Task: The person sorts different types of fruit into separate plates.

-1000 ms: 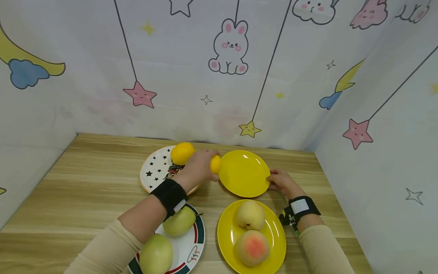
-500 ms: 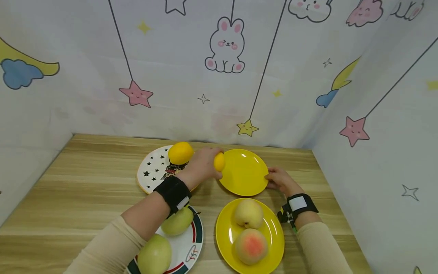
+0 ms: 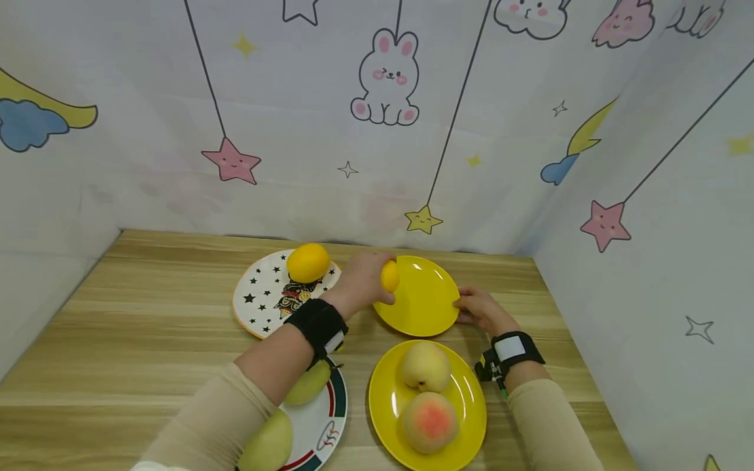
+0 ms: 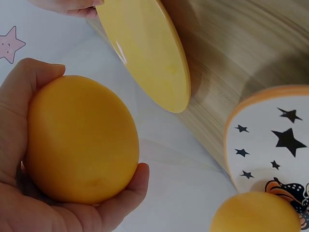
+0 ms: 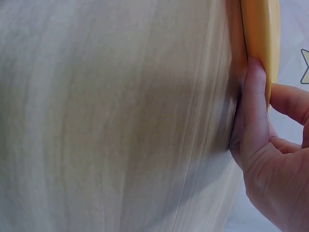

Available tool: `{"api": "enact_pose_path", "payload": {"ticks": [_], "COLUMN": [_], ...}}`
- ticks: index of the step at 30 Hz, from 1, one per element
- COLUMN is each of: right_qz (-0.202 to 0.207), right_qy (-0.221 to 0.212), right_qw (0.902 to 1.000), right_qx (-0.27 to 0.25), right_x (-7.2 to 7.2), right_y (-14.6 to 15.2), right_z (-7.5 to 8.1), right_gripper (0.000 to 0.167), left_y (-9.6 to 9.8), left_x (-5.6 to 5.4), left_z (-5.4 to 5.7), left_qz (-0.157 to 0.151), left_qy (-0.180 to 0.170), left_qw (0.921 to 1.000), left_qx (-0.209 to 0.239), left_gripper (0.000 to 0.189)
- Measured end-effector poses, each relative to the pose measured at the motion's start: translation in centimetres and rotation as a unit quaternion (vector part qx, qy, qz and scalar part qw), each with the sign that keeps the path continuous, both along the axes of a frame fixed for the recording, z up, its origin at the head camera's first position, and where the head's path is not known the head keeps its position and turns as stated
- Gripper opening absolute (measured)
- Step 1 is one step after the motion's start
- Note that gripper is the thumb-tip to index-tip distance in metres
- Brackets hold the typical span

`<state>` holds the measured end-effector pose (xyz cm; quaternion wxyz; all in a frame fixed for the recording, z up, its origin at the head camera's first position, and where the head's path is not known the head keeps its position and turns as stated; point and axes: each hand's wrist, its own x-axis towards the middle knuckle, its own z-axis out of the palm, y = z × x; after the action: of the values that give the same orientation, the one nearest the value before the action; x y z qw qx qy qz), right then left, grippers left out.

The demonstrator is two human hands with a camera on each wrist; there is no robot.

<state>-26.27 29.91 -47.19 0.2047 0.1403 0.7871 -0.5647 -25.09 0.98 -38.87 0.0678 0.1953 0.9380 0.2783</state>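
Observation:
In the head view my left hand grips a yellow lemon over the left edge of the upper yellow plate. The left wrist view shows the fingers and thumb curled round this lemon, apart from the plate. My right hand pinches the plate's right rim; in the right wrist view the thumb and fingers hold the rim from both sides. A second lemon lies on the white star-patterned plate at left, partly behind my left arm.
The nearer yellow plate bears a peach and a pale yellow fruit. Green fruits lie on a white plate with a dark green and red rim, partly under my left forearm. A patterned cloth wall stands behind the wooden table.
My left hand has moved right with the lemon, from beside the upper yellow plate to over its left part. The right hand keeps hold of the rim. The view has shifted slightly.

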Motion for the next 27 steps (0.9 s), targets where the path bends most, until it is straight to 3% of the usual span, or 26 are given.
{"api": "enact_pose_path", "payload": {"ticks": [9,27], "right_qz": [-0.006,-0.014], "right_qy": [-0.003,-0.011], "right_qw": [1.0000,0.9998], "right_qx": [-0.002,0.002], "right_x": [0.1,0.1], "right_y": [0.1,0.2], "right_z": [0.3,0.2], "right_gripper": [0.049,0.051], "left_y": [1.8,5.1], "left_x": [-0.4,-0.8], "left_z": [-0.8,-2.8], "left_qz": [0.003,0.012], "left_qy": [-0.016,-0.018], "left_qw": [0.9998,0.9990], "left_qx": [-0.013,-0.040], "left_gripper": [0.076,0.076]}}
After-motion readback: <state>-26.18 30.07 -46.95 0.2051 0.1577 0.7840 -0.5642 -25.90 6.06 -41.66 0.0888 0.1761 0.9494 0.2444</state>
